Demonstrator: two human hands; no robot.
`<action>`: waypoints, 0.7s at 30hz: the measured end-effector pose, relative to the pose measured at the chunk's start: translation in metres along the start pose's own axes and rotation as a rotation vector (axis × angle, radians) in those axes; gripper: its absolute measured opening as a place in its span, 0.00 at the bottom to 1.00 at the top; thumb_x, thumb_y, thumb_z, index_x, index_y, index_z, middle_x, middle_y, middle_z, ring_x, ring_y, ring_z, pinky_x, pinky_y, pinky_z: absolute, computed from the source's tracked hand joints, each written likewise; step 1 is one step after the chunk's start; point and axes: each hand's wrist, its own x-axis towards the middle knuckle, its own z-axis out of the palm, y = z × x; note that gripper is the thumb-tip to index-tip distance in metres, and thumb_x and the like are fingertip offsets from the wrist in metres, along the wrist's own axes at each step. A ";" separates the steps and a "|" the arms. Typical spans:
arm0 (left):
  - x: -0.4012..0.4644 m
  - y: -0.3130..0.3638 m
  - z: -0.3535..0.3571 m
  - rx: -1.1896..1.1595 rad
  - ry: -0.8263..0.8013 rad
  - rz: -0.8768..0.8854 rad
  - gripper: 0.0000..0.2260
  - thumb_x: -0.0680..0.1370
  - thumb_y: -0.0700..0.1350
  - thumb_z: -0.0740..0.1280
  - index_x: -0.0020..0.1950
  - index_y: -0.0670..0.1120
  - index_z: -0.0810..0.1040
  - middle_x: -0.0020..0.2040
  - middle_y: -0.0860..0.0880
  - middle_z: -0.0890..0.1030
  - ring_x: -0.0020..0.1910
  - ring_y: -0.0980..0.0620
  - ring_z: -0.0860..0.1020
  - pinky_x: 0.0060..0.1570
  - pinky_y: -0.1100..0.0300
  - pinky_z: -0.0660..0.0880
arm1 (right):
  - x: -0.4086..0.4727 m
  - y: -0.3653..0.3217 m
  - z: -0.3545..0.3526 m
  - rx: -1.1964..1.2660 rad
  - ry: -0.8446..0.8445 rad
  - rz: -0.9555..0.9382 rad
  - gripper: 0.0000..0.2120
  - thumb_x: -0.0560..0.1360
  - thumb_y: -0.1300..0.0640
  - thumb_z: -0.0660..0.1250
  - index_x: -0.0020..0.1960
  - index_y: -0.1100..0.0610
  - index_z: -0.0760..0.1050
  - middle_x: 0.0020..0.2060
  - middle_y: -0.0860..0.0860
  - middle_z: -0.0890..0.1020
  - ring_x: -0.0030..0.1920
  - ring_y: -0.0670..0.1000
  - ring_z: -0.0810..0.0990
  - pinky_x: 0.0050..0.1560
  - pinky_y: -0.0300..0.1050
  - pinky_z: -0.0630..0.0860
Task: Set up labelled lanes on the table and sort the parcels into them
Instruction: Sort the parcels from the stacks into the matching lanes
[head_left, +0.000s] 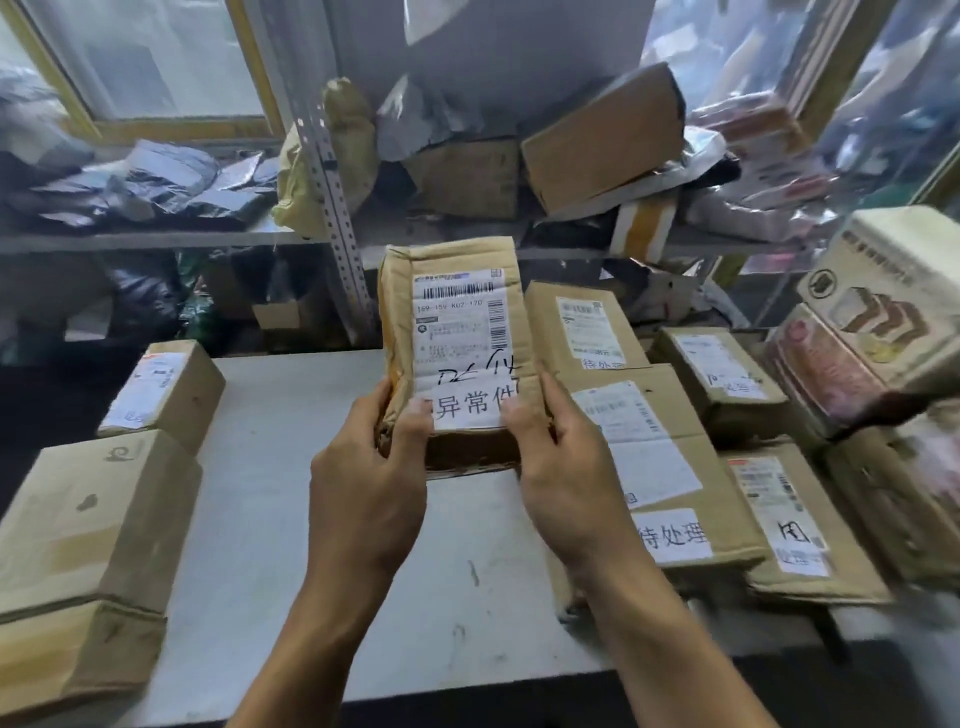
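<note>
A dented cardboard parcel (457, 332) with a shipping label and a white slip of printed Chinese characters is held up over the middle of the white table (291, 467). My left hand (374, 467) grips its lower left edge, thumb on the slip. My right hand (566, 467) grips the lower right edge, thumb on the slip's other end. On the table's right side lie several labelled parcels, one large box (670, 467) bearing a white slip. On the left stand two boxes (166, 389), (93, 525).
Shelves behind the table hold piled cardboard boxes (602, 135) and dark plastic mailers (156, 182). A perforated metal upright (337, 208) stands behind the held parcel. Printed cartons (883, 322) are stacked at the far right.
</note>
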 end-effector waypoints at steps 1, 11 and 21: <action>-0.001 0.008 0.008 -0.015 -0.018 0.014 0.20 0.82 0.57 0.58 0.69 0.50 0.77 0.47 0.62 0.80 0.45 0.78 0.74 0.35 0.81 0.68 | -0.003 -0.004 -0.013 -0.002 0.023 -0.013 0.16 0.80 0.47 0.60 0.67 0.38 0.73 0.57 0.38 0.83 0.57 0.39 0.81 0.50 0.33 0.79; -0.039 0.086 0.124 -0.134 -0.196 0.099 0.22 0.79 0.59 0.55 0.66 0.52 0.78 0.49 0.65 0.82 0.47 0.71 0.78 0.37 0.78 0.71 | -0.022 -0.017 -0.162 -0.003 0.145 -0.067 0.16 0.81 0.47 0.61 0.67 0.41 0.75 0.59 0.42 0.84 0.60 0.44 0.82 0.58 0.40 0.79; -0.095 0.150 0.285 -0.123 -0.309 -0.001 0.24 0.76 0.65 0.58 0.66 0.56 0.76 0.48 0.62 0.83 0.46 0.70 0.79 0.41 0.72 0.75 | -0.037 0.001 -0.348 -0.057 0.169 0.019 0.15 0.78 0.44 0.60 0.62 0.32 0.76 0.57 0.40 0.84 0.59 0.43 0.82 0.59 0.48 0.79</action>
